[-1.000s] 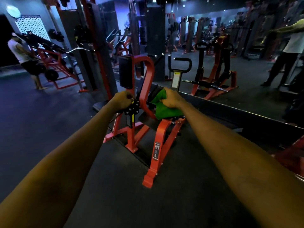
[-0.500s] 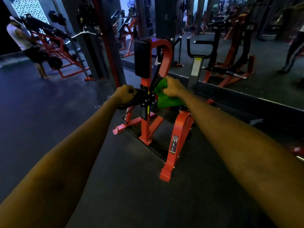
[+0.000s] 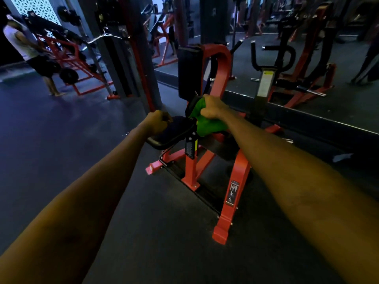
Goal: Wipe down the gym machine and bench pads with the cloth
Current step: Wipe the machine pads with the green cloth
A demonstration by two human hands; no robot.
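In the head view, the red gym machine (image 3: 222, 78) stands at the centre of the frame on dark rubber floor (image 3: 61, 130), and both bare forearms reach up to it from the lower corners. The right hand (image 3: 213, 107) is clenched on a bunched green cloth (image 3: 205, 125) and holds it against the frame, just right of the black adjuster post below the upright back pad (image 3: 188, 72). The cloth hangs down under the wrist and hides the joint behind it. The left hand (image 3: 156, 123), left of centre, has its fingers curled over the far end of the black seat pad (image 3: 174, 133) and holds it, though the fingertips are out of sight. A warning sticker (image 3: 232, 193) sits on the machine's near red leg, in the lower right middle. Close behind the machine, a wall mirror (image 3: 338, 95) fills the upper right, and its dark base strip runs diagonally down toward the right edge. It shows red equipment and a post with a pale placard (image 3: 265, 83). A thick dark column (image 3: 131, 48) rises just left of the back pad and blocks the view behind it. In the upper left, well apart, a person in a pale shirt (image 3: 18, 44) stands beside a red rack with a weight plate (image 3: 68, 75).
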